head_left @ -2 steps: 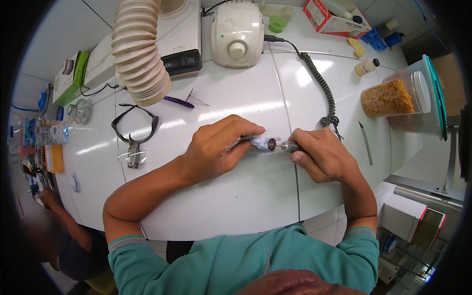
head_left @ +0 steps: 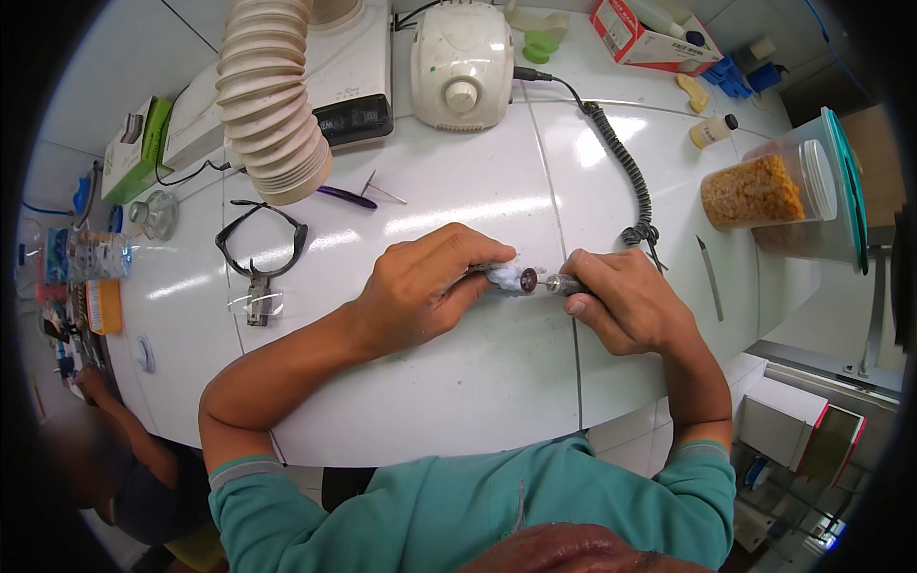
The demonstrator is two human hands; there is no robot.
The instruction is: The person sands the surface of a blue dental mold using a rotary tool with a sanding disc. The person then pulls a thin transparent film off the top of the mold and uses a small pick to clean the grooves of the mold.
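My left hand [head_left: 413,291] is closed on a pale bluish-white piece [head_left: 504,276], with a darker edge partly hidden between thumb and fingers. My right hand [head_left: 619,304] grips a metal rotary handpiece [head_left: 564,285] whose dark round disc [head_left: 528,280] is against or very close to the piece; actual contact is unclear. A coiled black cord [head_left: 619,162] runs from the white control unit [head_left: 459,72] down behind my right hand. A thin metal blade tool [head_left: 712,277] lies to the right of that hand.
A corrugated hose [head_left: 267,115] hangs over the tiled worktop [head_left: 411,411]. Left are black glasses [head_left: 229,239], a small metal object [head_left: 258,304], bottles [head_left: 100,256]; behind, a purple-handled tool [head_left: 349,199]. Right are containers [head_left: 769,186] and a cardboard box [head_left: 640,38]. A co-worker [head_left: 129,458] sits at lower left.
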